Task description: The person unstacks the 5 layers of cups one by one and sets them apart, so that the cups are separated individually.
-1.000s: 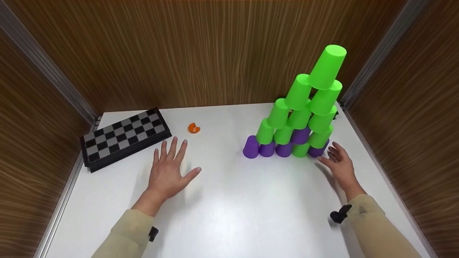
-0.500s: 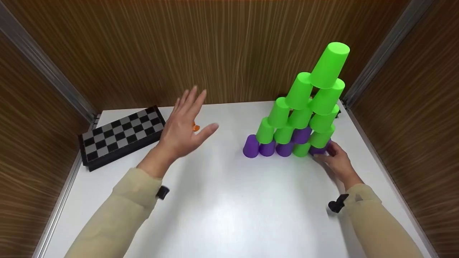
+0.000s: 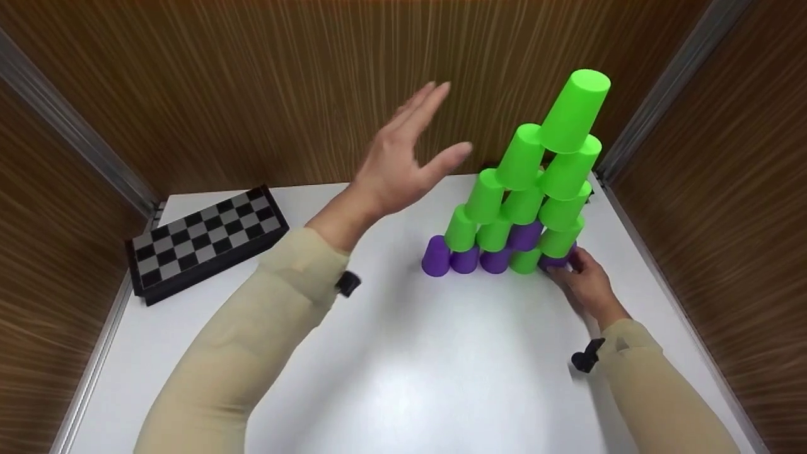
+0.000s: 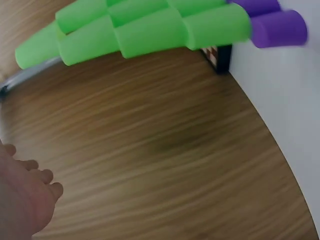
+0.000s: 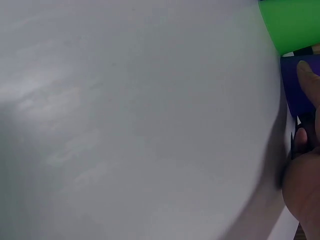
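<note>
A tall pyramid of upside-down cups, green ones above and mostly purple ones in the bottom row, stands at the right of the table. Its top green cup (image 3: pixel 577 110) rests across two others. My right hand (image 3: pixel 589 284) grips the purple cup (image 3: pixel 553 260) at the right end of the bottom row. In the right wrist view the thumb (image 5: pixel 308 80) lies on that cup's side. Raised left of the pyramid, my left hand (image 3: pixel 397 167) has its fingers extended and holds nothing. It is apart from the green cups (image 4: pixel 90 42) in the left wrist view.
A black-and-grey checkered box (image 3: pixel 208 243) lies on the white table (image 3: pixel 416 366) at the left. Wood-grain panels (image 3: pixel 265 94) enclose the back and sides. Behind the pyramid, a dark-edged object (image 4: pixel 223 59) shows partly.
My left hand has risen and moved right toward the pyramid, its arm now covering the small orange piece. My right hand has closed round the end purple cup. The pyramid still stands.
</note>
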Motion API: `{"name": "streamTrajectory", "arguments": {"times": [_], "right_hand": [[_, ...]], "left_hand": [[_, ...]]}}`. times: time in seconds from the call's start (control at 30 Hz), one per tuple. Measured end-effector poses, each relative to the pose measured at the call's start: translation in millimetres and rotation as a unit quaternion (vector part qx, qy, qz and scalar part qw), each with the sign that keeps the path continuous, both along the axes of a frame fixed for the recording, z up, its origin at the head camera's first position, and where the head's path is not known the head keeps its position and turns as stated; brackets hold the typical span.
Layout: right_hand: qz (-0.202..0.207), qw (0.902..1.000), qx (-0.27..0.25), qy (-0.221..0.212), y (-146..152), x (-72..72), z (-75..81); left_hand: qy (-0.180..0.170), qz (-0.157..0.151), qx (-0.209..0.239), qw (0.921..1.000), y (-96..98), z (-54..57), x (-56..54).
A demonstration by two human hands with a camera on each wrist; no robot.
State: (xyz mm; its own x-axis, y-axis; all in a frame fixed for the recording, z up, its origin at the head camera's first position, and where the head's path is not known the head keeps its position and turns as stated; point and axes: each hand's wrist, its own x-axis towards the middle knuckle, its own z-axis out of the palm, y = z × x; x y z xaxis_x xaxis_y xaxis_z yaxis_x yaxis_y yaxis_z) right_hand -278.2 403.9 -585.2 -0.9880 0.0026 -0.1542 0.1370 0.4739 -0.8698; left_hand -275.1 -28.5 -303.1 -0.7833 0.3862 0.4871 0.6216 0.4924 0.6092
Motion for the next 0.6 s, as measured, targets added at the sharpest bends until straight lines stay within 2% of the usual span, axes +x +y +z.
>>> {"name": "streamTrajectory", "arguments": {"times": [0.17,0.33,0.43,0.6], "right_hand": [[-0.002,1.0000,-0.003,-0.004,0.8,5.1,-3.5],[0.000,0.9999,0.013,0.000,-0.9,9.9,-4.9],[0.000,0.9996,0.026,-0.003,-3.5,13.0,-4.9],[0.003,0.9995,0.029,-0.011,-9.6,13.4,-4.6]], "left_hand": [[-0.012,-0.053,0.029,0.9981,49.0,21.3,-12.3],[-0.042,-0.075,0.021,0.9960,92.9,40.8,-20.4],[-0.055,-0.075,0.003,0.9957,109.6,45.3,-25.2],[-0.058,-0.064,-0.021,0.9961,121.0,42.0,-32.4]]}}
